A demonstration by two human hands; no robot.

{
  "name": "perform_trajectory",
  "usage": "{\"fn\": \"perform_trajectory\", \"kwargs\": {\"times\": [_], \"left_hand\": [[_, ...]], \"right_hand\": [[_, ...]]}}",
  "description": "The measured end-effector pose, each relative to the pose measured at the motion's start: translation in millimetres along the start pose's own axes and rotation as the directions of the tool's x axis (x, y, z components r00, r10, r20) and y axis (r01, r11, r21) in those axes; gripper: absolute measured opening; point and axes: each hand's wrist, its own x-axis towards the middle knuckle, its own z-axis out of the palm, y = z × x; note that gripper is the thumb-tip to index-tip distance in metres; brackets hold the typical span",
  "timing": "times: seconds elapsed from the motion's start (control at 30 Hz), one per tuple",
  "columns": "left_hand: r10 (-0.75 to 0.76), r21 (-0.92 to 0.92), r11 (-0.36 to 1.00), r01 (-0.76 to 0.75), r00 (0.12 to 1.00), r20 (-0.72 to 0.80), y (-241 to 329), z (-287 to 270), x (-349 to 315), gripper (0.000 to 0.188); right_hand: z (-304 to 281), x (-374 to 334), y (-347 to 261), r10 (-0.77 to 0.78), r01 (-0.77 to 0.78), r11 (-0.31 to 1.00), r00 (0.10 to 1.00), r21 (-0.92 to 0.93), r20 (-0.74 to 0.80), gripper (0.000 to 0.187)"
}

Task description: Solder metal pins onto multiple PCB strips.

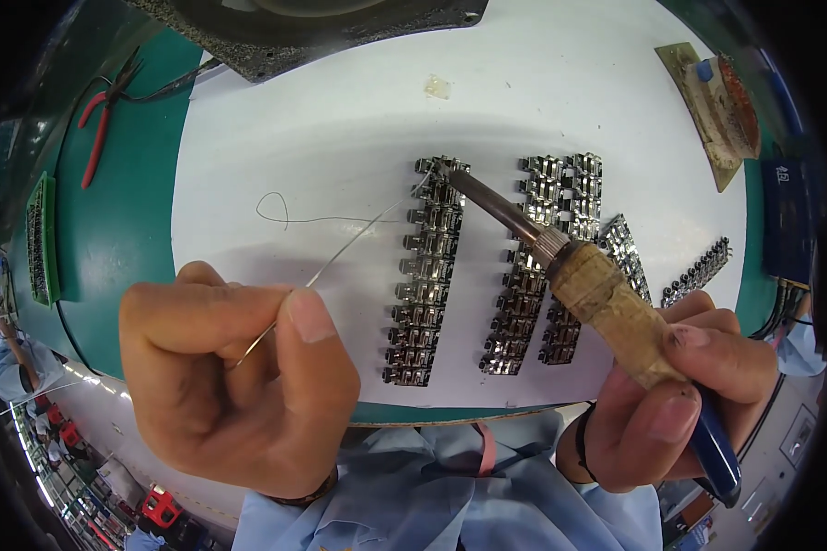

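Wire pinched in your left hand, iron gripped in your right hand, both at left strip, end toward far edge of sheet. Soldering looks underway; finished count unclear.

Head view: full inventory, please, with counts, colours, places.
Soldering iron: one, tan and blue, centre right
Solder wire: one, silver, centre left
Metal-part rows: about five, silver, centre and right
Strand: one, dark, left of rows
Sheet: one, white, centre
Work surface: one, green, beneath sheet
Flake: one, yellowish, upper centre
Frame: one, black, top edge
Pliers: one, red-handled, upper left
Board: one, green, left edge
Block: one, reddish-brown, upper right
Box: one, blue, right edge
Stools: several, red, lower left
People: count unclear, light blue, left edge
Shirt: one, light blue, bottom
Left hand: one, lower left, pinching wire
Right hand: one, lower right, holding iron
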Motion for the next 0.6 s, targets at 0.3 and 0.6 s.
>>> {"fn": "perform_trajectory", "kwargs": {"times": [0.3,0.6], "left_hand": [[-0.029,0.055,0.998,0.028,1.0,0.006,2.3,-0.2,0.3,0.014],[-0.003,0.075,0.997,0.0,0.999,0.041,2.2,-1.3,1.5,0.013]], "right_hand": [[0.0,0.0,0.9,0.013,-0.012,1.0,1.0,0.029,-0.018,0.031],[1.3,0.7,-0.3,0.036,-0.034,0.999,0.998,0.036,-0.044,0.032]]}}
